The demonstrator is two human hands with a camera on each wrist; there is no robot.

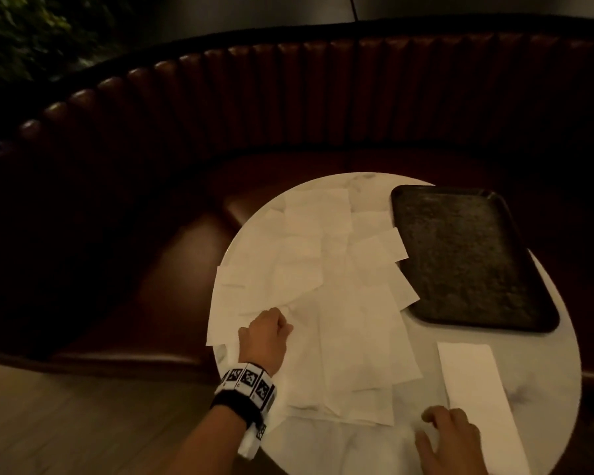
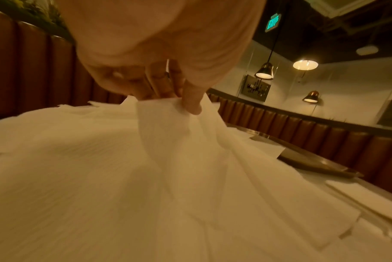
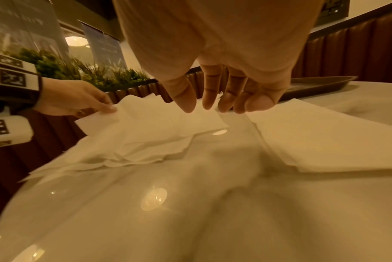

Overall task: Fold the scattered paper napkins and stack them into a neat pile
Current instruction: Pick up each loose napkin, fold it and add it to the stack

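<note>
Several white paper napkins (image 1: 326,269) lie scattered and overlapping across the left and middle of a round white marble table (image 1: 408,450). My left hand (image 1: 271,329) pinches the corner of one napkin (image 2: 168,124) at the table's left edge and lifts it a little; the pinch also shows in the right wrist view, left hand (image 3: 82,99). A folded napkin (image 1: 477,392) lies as a long strip at the front right. My right hand (image 1: 450,437) hovers over bare tabletop beside that strip, its fingers (image 3: 209,92) relaxed and empty.
A dark rectangular tray (image 1: 467,255) sits on the table's far right, with napkin corners overlapping its left rim. A curved brown leather booth seat (image 1: 288,97) wraps behind the table. Green plants (image 3: 89,74) line the booth's back.
</note>
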